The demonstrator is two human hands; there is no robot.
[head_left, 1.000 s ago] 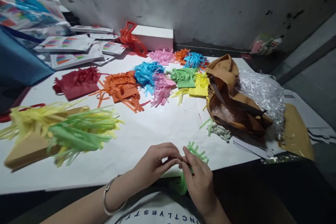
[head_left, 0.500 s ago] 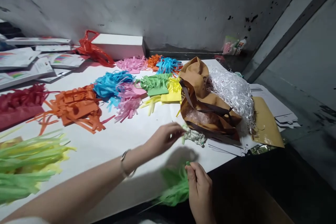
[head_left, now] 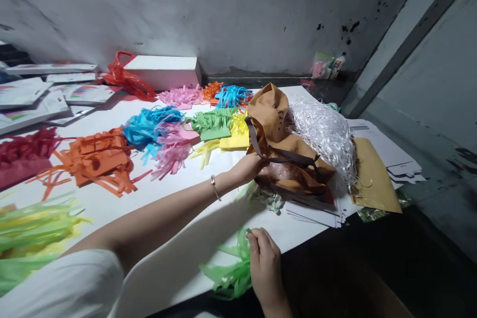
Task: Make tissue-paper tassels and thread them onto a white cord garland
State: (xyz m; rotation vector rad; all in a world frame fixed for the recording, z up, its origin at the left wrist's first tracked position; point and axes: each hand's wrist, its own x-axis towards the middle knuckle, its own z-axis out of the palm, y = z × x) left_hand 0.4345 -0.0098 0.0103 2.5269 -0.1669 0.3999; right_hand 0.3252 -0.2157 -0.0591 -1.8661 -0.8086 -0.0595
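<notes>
My left hand [head_left: 248, 169] reaches into the open mouth of a brown cloth bag [head_left: 268, 109] with dark handles. Its fingertips are hidden by the bag's edge and strap. Inside the bag lies some clear, shiny plastic [head_left: 278, 171]. Close to the table's front edge, my right hand [head_left: 265, 261] is closed around the gathered end of a green tissue-paper tassel [head_left: 233, 271], whose strips hang to the left. A crumpled pale green-white bundle [head_left: 274, 202] lies just below the bag.
Fringed paper bundles in orange [head_left: 99, 156], blue [head_left: 151, 124], pink [head_left: 175, 146], green [head_left: 212, 124] and yellow [head_left: 236, 139] lie across the white table. White shredded strips [head_left: 324, 129] and a tan envelope [head_left: 376, 174] are at right. Packets [head_left: 26, 92] and a white box [head_left: 164, 70] stand at the back left.
My left hand has moved forward from above the pale crumpled bundle into the bag's opening. My right hand, still holding the green tassel, has shifted slightly left in the view.
</notes>
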